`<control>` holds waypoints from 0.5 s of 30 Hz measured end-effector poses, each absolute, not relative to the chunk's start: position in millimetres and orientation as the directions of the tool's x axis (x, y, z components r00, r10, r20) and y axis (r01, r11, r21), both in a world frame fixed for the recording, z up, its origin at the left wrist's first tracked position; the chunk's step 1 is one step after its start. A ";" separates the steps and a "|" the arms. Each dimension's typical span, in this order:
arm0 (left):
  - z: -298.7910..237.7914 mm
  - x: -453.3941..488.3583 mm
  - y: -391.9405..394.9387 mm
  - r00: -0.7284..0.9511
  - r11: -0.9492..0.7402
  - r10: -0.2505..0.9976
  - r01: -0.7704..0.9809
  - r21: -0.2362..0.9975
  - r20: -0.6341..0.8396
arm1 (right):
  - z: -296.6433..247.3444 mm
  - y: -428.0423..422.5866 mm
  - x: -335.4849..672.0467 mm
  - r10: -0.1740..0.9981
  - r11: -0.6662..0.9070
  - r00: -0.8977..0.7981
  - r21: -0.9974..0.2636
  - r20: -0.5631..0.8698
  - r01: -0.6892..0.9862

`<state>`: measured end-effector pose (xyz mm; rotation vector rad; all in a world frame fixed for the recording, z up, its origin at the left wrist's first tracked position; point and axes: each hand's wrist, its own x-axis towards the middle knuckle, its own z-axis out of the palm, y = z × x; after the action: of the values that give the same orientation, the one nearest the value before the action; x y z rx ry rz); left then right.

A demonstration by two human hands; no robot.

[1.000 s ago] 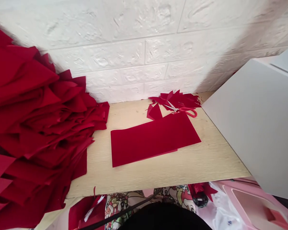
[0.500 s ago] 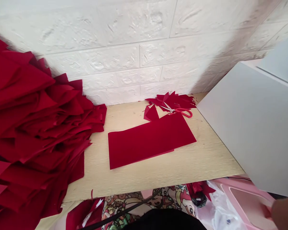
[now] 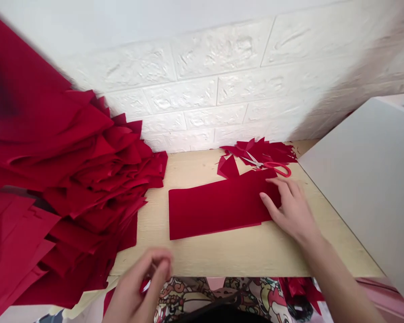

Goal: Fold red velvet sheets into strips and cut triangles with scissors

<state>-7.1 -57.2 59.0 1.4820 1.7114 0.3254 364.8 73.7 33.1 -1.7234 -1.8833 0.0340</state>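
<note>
A folded dark red piece of fabric lies flat on the wooden tabletop. My right hand rests at its right end, thumb and fingers apart, fingertips on or just above the fabric. Near the table's front edge, left of the middle, is my left hand. Its fingers are curled in with the thumb close to them, slightly blurred, and nothing shows in them. Just behind the fabric lie scissors with red handles, their blades parted, on red offcuts.
A tall heap of red fabric pieces fills the left side. A white textured wall closes off the back. On the right stands a large pale grey panel. Below the table edge are a patterned cloth and a dark plastic bundle.
Both my hands have come into view, the right one reaching the fabric's right end. The camera view has shifted, so the things appear further right. Fabric and scissors otherwise lie the same.
</note>
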 end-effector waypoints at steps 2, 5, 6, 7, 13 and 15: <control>64.9 7.3 -15.9 -0.251 0.305 0.952 0.767 0.565 -0.174 | 16.1 71.5 369.5 0.904 0.102 0.103 -0.443 0.415 0.891; 57.5 25.1 34.1 -0.351 0.349 0.932 0.803 0.483 -0.090 | 8.3 68.8 374.0 0.856 0.024 0.258 -0.534 0.447 0.845; 51.9 27.0 44.9 -0.336 0.349 0.934 0.783 0.514 -0.122 | 8.7 68.4 375.2 0.852 -0.005 0.300 -0.566 0.429 0.824; 46.0 26.5 52.7 -0.316 0.346 0.936 0.745 0.570 -0.156 | 9.8 68.1 376.3 0.856 -0.038 0.335 -0.600 0.394 0.799; 34.5 -3.5 60.0 -0.170 0.343 0.936 0.233 0.910 -0.309 | 21.8 61.4 380.0 0.890 -0.215 0.451 -0.807 0.070 0.550; 35.9 -12.3 55.1 -0.191 0.342 0.933 0.209 0.916 -0.304 | 28.5 53.9 377.4 0.903 -0.215 0.429 -0.896 -0.032 0.387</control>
<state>-12.3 55.1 35.9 1.0444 1.6399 0.9395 377.4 53.9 28.5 -1.7946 -1.1096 0.7290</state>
